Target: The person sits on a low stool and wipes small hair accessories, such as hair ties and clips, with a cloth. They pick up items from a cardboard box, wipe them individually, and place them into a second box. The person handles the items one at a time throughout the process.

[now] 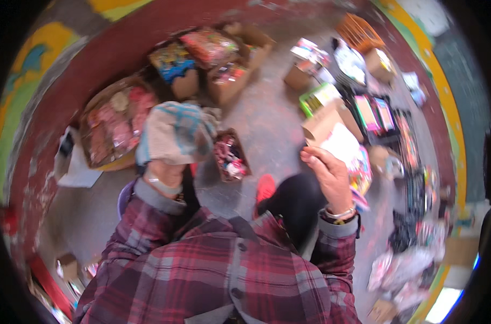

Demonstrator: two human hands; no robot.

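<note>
My left hand (164, 175) is closed on a cream cloth (172, 132) with blue checks, which drapes over the fingers and hides most of them. Just right of the cloth, a small open box (230, 156) on the floor holds dark, red and white items. On the other side, my right hand (332, 178) has thumb and fingers pinched together. Its fingertips overlap the near left edge of an open cardboard box (318, 125) with a bright white piece and colourful packets in it. Whether they grip that edge or something small, I cannot tell.
Cartons of bagged goods (208, 46) stand along the red wall, beside a large box of pink items (116, 121). At the right are an orange crate (360, 32), black crates (374, 114) and plastic bags (410, 267). Grey floor (259, 127) lies between.
</note>
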